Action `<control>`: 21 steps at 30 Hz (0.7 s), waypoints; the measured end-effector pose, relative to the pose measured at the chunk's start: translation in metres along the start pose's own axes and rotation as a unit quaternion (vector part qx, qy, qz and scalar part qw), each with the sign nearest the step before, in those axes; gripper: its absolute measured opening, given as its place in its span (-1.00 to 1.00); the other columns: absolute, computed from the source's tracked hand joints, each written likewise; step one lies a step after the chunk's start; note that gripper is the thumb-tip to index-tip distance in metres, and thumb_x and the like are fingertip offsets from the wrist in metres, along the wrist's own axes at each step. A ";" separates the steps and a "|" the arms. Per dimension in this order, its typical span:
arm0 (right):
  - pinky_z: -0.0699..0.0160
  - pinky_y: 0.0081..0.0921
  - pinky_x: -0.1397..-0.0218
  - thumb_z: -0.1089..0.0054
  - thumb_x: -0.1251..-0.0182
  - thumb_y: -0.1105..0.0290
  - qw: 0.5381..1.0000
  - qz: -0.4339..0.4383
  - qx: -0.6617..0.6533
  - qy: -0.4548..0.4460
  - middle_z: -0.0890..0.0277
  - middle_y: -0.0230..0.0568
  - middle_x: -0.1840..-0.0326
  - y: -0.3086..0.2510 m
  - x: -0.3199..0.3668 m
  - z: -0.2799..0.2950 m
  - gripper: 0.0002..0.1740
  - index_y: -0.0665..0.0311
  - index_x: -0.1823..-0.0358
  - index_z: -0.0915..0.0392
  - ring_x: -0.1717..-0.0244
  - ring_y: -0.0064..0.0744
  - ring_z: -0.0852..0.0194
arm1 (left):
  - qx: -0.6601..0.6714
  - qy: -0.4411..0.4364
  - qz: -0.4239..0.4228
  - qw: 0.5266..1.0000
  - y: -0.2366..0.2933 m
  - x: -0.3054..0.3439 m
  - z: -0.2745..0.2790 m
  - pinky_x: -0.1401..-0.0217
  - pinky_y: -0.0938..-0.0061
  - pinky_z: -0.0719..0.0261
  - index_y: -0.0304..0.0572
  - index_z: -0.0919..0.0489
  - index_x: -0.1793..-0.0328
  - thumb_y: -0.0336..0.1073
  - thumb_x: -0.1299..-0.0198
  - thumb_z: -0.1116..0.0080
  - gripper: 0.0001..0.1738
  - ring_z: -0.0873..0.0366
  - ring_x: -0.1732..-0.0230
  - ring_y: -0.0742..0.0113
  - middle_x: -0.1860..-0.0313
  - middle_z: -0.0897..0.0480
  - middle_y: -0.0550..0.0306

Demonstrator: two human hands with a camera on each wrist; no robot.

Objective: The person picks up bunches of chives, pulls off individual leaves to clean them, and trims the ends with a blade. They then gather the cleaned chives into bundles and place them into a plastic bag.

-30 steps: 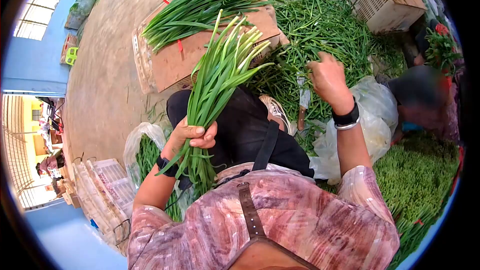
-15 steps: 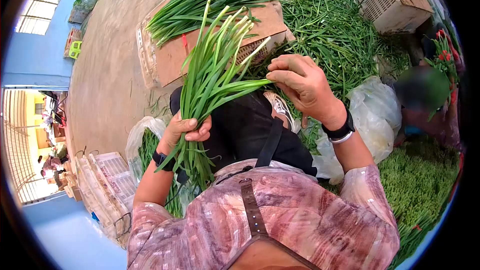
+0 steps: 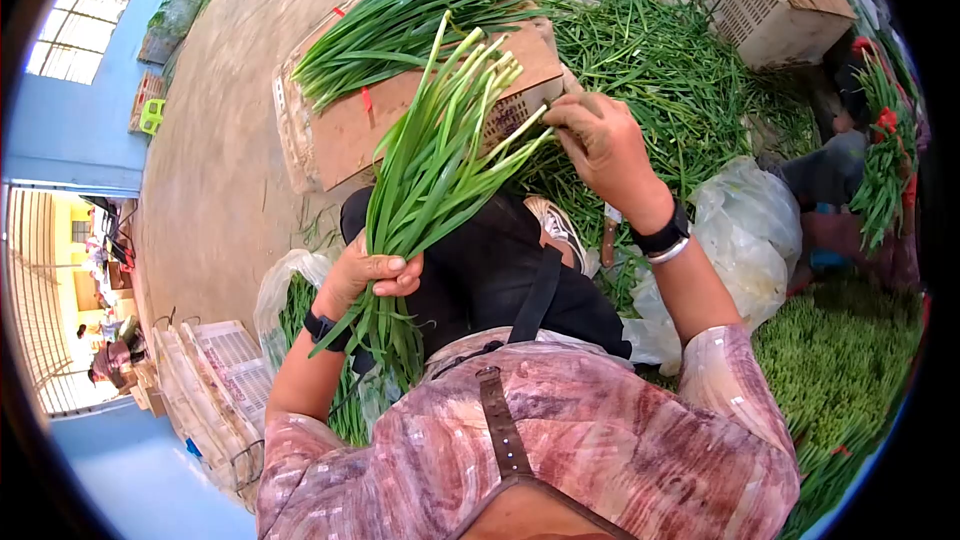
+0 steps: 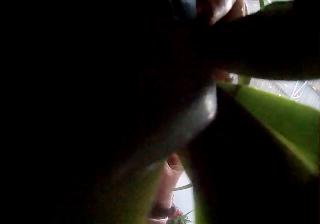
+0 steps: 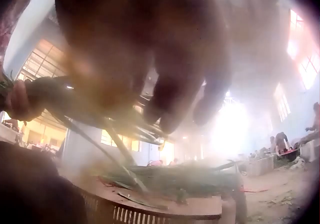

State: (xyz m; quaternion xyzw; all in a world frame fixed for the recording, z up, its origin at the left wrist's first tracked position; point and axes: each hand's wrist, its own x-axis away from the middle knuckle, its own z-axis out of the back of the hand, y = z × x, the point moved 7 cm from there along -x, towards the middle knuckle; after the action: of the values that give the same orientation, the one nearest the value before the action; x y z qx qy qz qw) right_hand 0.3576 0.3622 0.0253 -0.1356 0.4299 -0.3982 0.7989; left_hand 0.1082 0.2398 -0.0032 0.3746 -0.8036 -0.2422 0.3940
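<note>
In the head view my left hand (image 3: pixel 375 270) grips a bunch of long green stalks (image 3: pixel 425 170) low down, pale ends pointing up and away from me. My right hand (image 3: pixel 605 150) pinches the tip of a stalk that sticks out to the right of the bunch. In the right wrist view the fingers of that hand (image 5: pixel 150 58) hang large and blurred over pale stalks. Dark shapes and blurred leaves (image 4: pixel 285 129) fill most of the left wrist view.
A crate topped with cardboard (image 3: pixel 335 140) bears another green bunch (image 3: pixel 410 20). Loose greens (image 3: pixel 650 60) cover the ground, with a knife (image 3: pixel 609 235) near my shoe. A plastic bag (image 3: pixel 745 230) and bundled greens (image 3: pixel 840 350) lie to the right; another person sits beyond.
My right hand has come left from over the loose greens to the stalks beside the bunch. The left hand keeps its grip, and the protruding stalks have shifted slightly.
</note>
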 end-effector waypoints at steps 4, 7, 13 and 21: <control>-0.52 -0.48 0.21 -0.20 -0.18 0.48 0.980 -0.177 -0.081 0.025 -0.61 -0.24 0.29 0.049 0.009 -0.002 -0.82 0.32 0.18 -0.59 0.30 -0.40 -0.57 | 0.013 -0.009 0.012 1.000 -0.003 0.001 -0.005 0.71 0.66 -0.10 -0.33 -0.42 0.00 -0.39 -0.02 -0.33 -0.57 -0.18 0.80 0.60 0.53 -0.49 0.03; -0.51 -0.62 0.20 -0.17 -0.24 0.45 0.949 -0.232 -0.212 0.010 -0.60 -0.32 0.33 0.063 -0.003 -0.002 -0.77 0.46 0.13 -0.55 0.32 -0.60 -0.52 | -0.037 -0.016 0.034 0.999 -0.006 0.000 -0.001 0.72 0.67 -0.08 -0.32 -0.43 -0.01 -0.39 -0.01 -0.34 -0.55 -0.19 0.79 0.60 0.56 -0.49 0.04; -0.54 -0.49 0.05 -0.31 -0.13 0.25 0.989 -0.079 -0.123 -0.018 -0.62 -0.10 0.18 0.059 -0.069 0.000 -0.51 0.50 0.02 -0.51 0.17 -0.41 -0.59 | -0.099 -0.027 0.060 0.993 -0.008 -0.005 -0.016 0.73 0.70 -0.06 -0.32 -0.43 -0.06 -0.38 -0.02 -0.35 -0.52 -0.19 0.76 0.60 0.57 -0.47 0.09; -0.38 -0.59 0.42 -0.20 -0.15 0.36 0.940 -0.102 -0.310 -0.102 -0.57 -0.35 0.57 0.067 -0.081 -0.010 -0.78 0.40 0.39 -0.68 0.53 -0.61 -0.40 | -0.109 -0.029 0.082 0.990 -0.013 -0.003 -0.017 0.72 0.69 -0.08 -0.33 -0.42 -0.03 -0.42 -0.02 -0.34 -0.55 -0.20 0.73 0.59 0.54 -0.48 0.10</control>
State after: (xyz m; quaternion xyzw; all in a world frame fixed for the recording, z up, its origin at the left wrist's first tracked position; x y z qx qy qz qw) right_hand 0.3588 0.4679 0.0285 -0.4594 0.4321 -0.3083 0.7122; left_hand 0.1289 0.2327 -0.0039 0.2549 -0.8119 -0.3056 0.4272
